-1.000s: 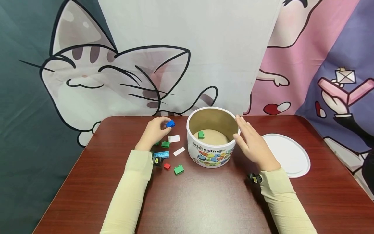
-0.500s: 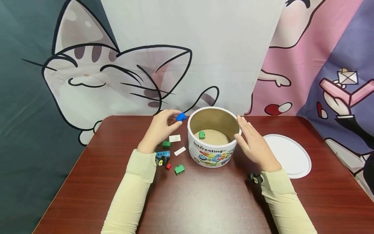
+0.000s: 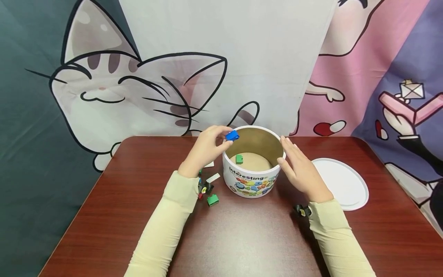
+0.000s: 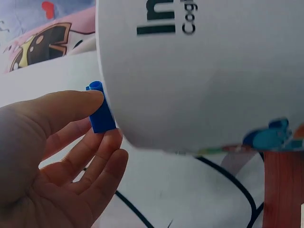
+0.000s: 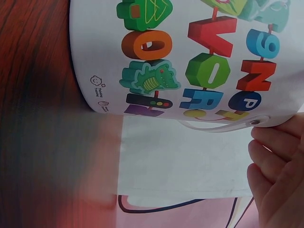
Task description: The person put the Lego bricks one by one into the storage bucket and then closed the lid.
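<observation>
My left hand (image 3: 207, 147) pinches a blue toy brick (image 3: 232, 135) between thumb and fingers, at the left rim of a round white bucket (image 3: 250, 184). In the left wrist view, the blue brick (image 4: 101, 111) overlaps the bucket's edge, the thumb lying across it. Inside the bucket a green brick (image 3: 239, 159) rests on the bottom. My right hand (image 3: 302, 169) lies with straight fingers against the bucket's right rim. In the right wrist view, its fingertips touch the bucket's side (image 5: 209, 61) near the handle joint.
A white round lid (image 3: 340, 184) lies right of the bucket, partly behind my right forearm. Left of the bucket are a green brick (image 3: 212, 200), a white flat piece (image 3: 213, 177) and other pieces partly hidden by my left wrist. A printed cloth hangs behind the table.
My left hand has carried the blue brick rightward and up from beside the loose pieces to the bucket's rim. The right hand and the bucket have stayed put.
</observation>
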Action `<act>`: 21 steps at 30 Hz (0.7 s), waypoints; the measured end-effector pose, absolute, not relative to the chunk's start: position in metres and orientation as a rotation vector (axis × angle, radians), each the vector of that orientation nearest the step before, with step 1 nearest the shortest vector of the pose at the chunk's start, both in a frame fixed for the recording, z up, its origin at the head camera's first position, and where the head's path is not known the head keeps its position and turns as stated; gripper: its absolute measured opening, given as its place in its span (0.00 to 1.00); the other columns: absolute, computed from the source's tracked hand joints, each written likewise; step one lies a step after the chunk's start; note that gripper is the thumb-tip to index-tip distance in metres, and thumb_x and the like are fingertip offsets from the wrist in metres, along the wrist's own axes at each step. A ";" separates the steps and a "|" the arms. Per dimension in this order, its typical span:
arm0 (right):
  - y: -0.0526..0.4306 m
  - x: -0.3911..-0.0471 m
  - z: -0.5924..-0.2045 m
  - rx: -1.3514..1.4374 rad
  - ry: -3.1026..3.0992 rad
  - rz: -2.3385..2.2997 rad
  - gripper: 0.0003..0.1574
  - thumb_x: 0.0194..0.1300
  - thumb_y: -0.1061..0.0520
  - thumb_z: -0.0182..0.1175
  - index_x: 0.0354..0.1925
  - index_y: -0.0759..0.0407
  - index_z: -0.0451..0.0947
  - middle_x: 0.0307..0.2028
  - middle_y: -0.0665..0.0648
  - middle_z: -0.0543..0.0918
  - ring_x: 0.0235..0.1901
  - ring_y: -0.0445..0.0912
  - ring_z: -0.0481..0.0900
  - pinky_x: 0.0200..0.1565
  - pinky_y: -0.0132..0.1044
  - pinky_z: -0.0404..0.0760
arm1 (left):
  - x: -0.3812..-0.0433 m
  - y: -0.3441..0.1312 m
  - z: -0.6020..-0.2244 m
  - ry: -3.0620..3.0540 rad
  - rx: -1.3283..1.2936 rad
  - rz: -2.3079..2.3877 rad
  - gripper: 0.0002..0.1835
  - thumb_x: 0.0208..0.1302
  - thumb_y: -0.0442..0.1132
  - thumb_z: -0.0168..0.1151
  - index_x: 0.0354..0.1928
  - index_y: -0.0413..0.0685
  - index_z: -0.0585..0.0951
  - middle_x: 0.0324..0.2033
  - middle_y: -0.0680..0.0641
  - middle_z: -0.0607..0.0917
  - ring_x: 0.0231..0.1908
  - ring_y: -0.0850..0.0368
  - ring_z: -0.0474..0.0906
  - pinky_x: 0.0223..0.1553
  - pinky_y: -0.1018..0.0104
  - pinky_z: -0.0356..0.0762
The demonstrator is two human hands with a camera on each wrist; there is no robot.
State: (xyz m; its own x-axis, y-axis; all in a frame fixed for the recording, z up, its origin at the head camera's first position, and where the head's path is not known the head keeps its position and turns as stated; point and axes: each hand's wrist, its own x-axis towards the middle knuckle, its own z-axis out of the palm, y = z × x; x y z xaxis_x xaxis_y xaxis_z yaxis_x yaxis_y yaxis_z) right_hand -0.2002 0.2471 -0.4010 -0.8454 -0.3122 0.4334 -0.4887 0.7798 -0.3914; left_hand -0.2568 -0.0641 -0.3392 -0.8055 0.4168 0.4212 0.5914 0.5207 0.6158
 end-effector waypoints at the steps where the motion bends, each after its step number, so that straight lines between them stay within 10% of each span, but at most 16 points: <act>1: 0.247 -0.200 -0.401 0.610 -2.628 0.712 0.41 0.77 0.48 0.54 0.78 0.62 0.54 0.77 0.63 0.58 0.76 0.57 0.55 0.76 0.44 0.49 | -0.257 -0.061 -0.338 -2.543 -0.867 -1.147 0.18 0.66 0.36 0.69 0.57 0.41 0.82 0.47 0.44 0.85 0.46 0.52 0.81 0.51 0.61 0.78; 21: 0.247 -0.200 -0.401 0.598 -2.644 0.716 0.42 0.77 0.47 0.53 0.78 0.61 0.54 0.77 0.63 0.58 0.76 0.57 0.55 0.76 0.41 0.48 | -0.285 -0.016 -0.338 -2.797 -1.059 -0.885 0.19 0.71 0.36 0.64 0.62 0.43 0.79 0.56 0.44 0.81 0.58 0.52 0.77 0.62 0.63 0.73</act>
State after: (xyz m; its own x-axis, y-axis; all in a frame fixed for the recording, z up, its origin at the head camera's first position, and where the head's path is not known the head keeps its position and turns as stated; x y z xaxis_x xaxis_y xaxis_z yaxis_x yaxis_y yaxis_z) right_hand -0.2002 0.2467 -0.4005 -0.8550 -0.3062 0.4186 -0.4757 0.7847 -0.3976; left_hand -0.2845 -0.0158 -0.3379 -0.7693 0.6022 0.2134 0.6154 0.6085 0.5011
